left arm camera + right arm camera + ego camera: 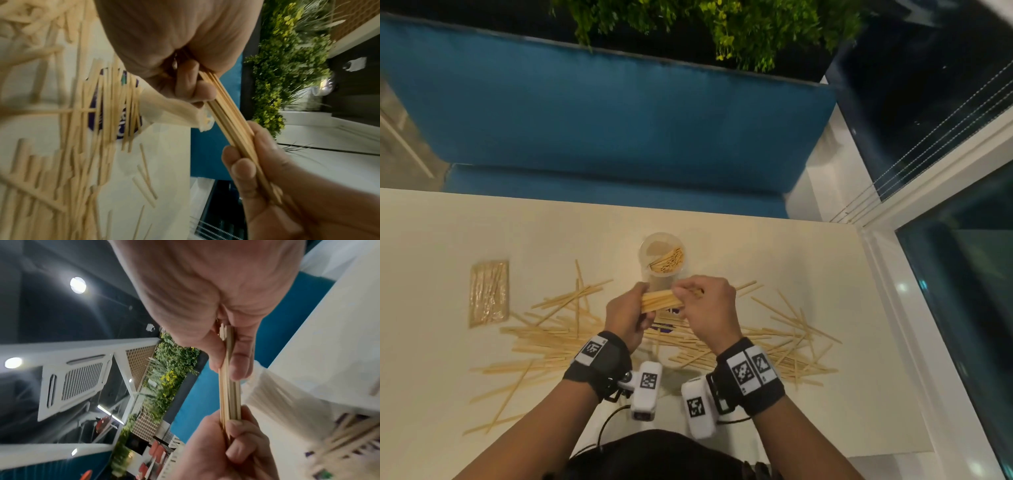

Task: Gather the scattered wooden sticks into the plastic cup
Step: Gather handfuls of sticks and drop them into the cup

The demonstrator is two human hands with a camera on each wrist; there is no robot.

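Observation:
A bundle of wooden sticks [659, 300] is held level above the table between both hands. My left hand [630, 317] grips its left end and my right hand [705, 301] pinches its right end. The left wrist view shows the bundle [232, 123] running from my left hand's fingers [197, 87] down to my right hand [252, 164]. In the right wrist view the bundle [229, 395] stands between both sets of fingers. A clear plastic cup [662, 257] just beyond the hands holds several sticks. Many loose sticks [551, 339] lie scattered below the hands.
A wrapped pack of sticks [489, 293] lies at the table's left. A purple-printed wrapper [666, 327] lies under the pile. A blue sofa [602, 113] runs behind the table [808, 260], and a white window frame [914, 308] borders its right edge.

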